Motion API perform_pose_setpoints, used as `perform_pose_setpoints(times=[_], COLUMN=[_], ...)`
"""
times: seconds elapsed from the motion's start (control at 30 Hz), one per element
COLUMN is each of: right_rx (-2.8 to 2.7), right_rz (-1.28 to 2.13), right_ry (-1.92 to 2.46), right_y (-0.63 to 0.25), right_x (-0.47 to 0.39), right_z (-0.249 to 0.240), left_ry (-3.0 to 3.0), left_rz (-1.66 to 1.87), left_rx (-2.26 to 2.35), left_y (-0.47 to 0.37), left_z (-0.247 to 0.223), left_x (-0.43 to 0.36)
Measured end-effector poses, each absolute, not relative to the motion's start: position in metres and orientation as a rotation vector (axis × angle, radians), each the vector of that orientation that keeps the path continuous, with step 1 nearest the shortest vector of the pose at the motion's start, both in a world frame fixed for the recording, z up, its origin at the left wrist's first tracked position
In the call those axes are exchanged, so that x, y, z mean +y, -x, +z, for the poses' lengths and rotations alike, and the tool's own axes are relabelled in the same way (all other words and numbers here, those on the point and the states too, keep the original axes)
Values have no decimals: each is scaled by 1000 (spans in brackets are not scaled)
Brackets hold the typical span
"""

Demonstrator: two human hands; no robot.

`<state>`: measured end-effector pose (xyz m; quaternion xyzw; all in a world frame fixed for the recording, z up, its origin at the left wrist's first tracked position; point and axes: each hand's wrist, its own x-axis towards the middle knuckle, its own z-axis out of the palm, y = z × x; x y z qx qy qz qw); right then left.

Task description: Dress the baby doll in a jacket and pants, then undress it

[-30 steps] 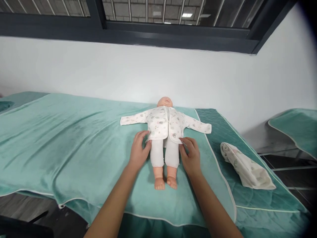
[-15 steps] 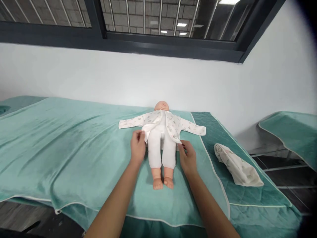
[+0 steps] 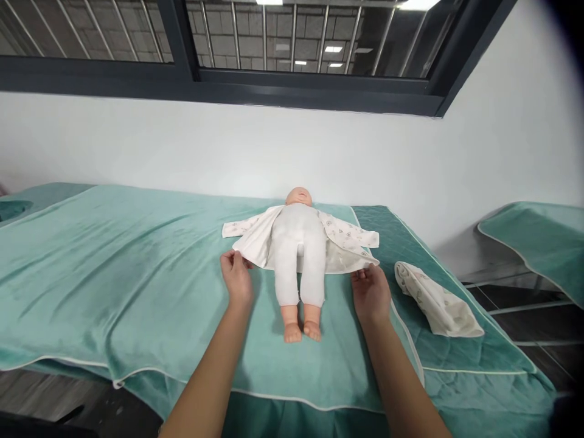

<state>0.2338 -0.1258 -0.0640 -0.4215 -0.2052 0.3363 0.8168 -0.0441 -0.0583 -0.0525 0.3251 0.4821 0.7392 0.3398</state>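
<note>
A baby doll lies on its back on the green bed cover, its head toward the wall and its feet toward me. Its arms are in the sleeves of a white patterned jacket, which is spread open on both sides, so the white cloth body shows. My left hand pinches the jacket's lower corner left of the doll. On the other side, my right hand has its fingers closed on the opposite lower corner. The doll's legs lie straight between my hands.
A folded white patterned cloth lies on the darker green quilted cover at the right. Behind the bed stand a white wall and a barred window. Another green-covered surface is at the far right.
Both hands have moved outward, away from the doll. The jacket's front flaps, which covered the doll's chest and belly, are now pulled apart to the sides.
</note>
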Motion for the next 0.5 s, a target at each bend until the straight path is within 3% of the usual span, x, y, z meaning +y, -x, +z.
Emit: perform_pose_setpoints(times=[0.13, 0.27, 0.5], right_rx=[-547, -1036, -1484], right_rz=[341, -157, -139], right_ry=[1208, 1423, 1671], right_y=[-222, -214, -219], right_x=[-130, -127, -75], right_z=[-70, -69, -40], left_ry=[-1003, -1329, -1457], left_rz=[1986, 1897, 1740], left_rx=[1499, 1604, 1627], left_y=[43, 40, 36], left_z=[-54, -55, -55], left_x=[-63, -67, -64])
